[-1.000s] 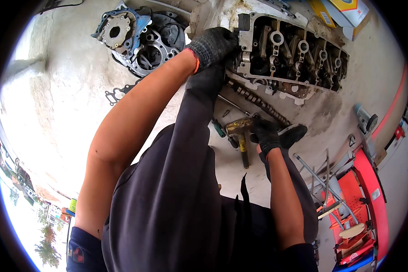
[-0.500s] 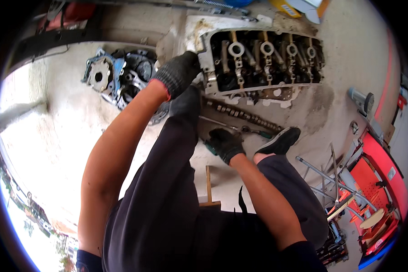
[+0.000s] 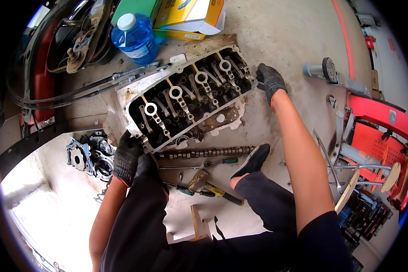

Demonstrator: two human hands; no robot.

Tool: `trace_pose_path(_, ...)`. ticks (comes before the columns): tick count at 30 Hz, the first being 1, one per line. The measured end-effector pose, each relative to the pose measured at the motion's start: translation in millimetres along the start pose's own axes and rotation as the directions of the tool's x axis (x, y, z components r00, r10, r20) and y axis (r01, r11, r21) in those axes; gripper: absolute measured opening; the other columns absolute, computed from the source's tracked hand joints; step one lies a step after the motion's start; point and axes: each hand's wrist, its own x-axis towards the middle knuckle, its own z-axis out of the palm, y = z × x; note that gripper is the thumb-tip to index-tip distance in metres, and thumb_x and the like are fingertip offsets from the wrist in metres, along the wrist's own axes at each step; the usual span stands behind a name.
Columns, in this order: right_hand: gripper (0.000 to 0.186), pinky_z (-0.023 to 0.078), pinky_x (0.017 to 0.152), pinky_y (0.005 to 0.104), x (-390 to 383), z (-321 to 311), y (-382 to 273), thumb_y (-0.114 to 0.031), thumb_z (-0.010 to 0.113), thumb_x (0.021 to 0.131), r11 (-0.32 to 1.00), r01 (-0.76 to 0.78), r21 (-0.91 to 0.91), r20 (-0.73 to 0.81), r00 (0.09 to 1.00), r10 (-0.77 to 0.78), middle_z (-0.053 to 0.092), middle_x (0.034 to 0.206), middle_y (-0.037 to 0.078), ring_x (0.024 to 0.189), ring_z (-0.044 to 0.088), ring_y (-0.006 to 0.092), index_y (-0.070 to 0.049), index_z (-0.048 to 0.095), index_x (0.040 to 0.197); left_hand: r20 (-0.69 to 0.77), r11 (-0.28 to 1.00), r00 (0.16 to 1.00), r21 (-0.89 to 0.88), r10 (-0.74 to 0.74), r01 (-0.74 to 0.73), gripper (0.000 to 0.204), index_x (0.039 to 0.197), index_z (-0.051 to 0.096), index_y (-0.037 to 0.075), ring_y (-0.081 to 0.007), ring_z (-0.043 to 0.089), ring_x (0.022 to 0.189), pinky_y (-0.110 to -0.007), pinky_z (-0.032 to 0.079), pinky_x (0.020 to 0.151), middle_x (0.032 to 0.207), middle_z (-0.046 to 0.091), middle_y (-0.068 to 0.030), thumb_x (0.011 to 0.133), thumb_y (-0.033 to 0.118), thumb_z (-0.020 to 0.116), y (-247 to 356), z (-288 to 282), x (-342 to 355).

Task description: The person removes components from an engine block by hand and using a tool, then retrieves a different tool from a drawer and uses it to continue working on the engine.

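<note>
A metal engine cylinder head (image 3: pixel 189 92), open side up with a row of rocker arms and round bearing rings showing, lies at an angle on the floor in front of me. My left hand (image 3: pixel 128 156), in a dark knit glove, is closed round its near left corner; the fingertips are partly hidden. At the right end, my gloved right hand (image 3: pixel 270 81) has curled fingers against the edge. A flat gasket (image 3: pixel 222 119) sticks out from under the near side. Just nearer lies a camshaft (image 3: pixel 204 153).
Between my feet lie a green-handled ratchet (image 3: pixel 220 161), a hammer (image 3: pixel 215 187) and a green-handled tool (image 3: pixel 183 189). Dismantled engine parts (image 3: pixel 88 156) sit at left. A blue bottle (image 3: pixel 136 41) and boxes (image 3: pixel 190 16) stand beyond. A red tool cabinet (image 3: pixel 371 136) is at right.
My right hand has gone from the tools between my feet to the head's right end. My left hand stays at its left corner. The view has turned, now showing the bottle and the hammer.
</note>
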Motion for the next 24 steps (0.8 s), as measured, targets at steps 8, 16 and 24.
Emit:
trace_pose_path(8, 0.041, 0.054, 0.076, 0.0369, 43.9, 25.9, 23.7, -0.044, 0.053, 0.097, 0.977, -0.186, 0.100, 0.360, 0.922, 0.139, 0.072, 0.103, 0.004, 0.086, 0.066, 0.0181, -0.011, 0.070, 0.113, 0.043, 0.988, 0.991, -0.091, -0.124, 0.127, 0.033, 0.129, 0.056, 0.003, -0.0134, 0.065, 0.083, -0.027, 0.053, 0.068, 0.103, 0.069, -0.0078, 0.096, 0.011, 0.053, 16.9, 3.3, -6.2)
trace_pose_path(16, 0.049, 0.045, 0.096, 0.0326, 38.3, 32.3, -8.7, -0.043, 0.047, 0.099, 0.938, 0.237, -0.253, 0.282, 0.945, -0.163, 0.068, 0.121, 0.014, 0.107, 0.062, 0.0232, -0.006, 0.063, 0.129, 0.075, 0.877, 0.915, -0.265, -0.396, 0.401, 0.062, 0.147, 0.033, -0.004, -0.0193, 0.067, 0.091, -0.031, 0.058, 0.072, 0.111, 0.066, -0.0129, 0.093, 0.011, 0.060, 4.4, 4.4, -26.3)
trace_pose_path(24, 0.067, 0.045, 0.098, 0.0345, 33.6, 45.6, -12.1, -0.055, 0.052, 0.094, 0.952, 0.043, -0.303, 0.061, 0.998, -0.026, 0.066, 0.126, 0.014, 0.108, 0.062, 0.0245, 0.001, 0.061, 0.131, -0.009, 0.921, 1.000, 0.389, -0.001, 0.004, 0.035, 0.113, 0.058, -0.007, -0.0390, 0.069, 0.080, -0.046, 0.055, 0.078, 0.082, 0.065, -0.0260, 0.089, 0.018, 0.056, 12.2, 29.7, -26.6)
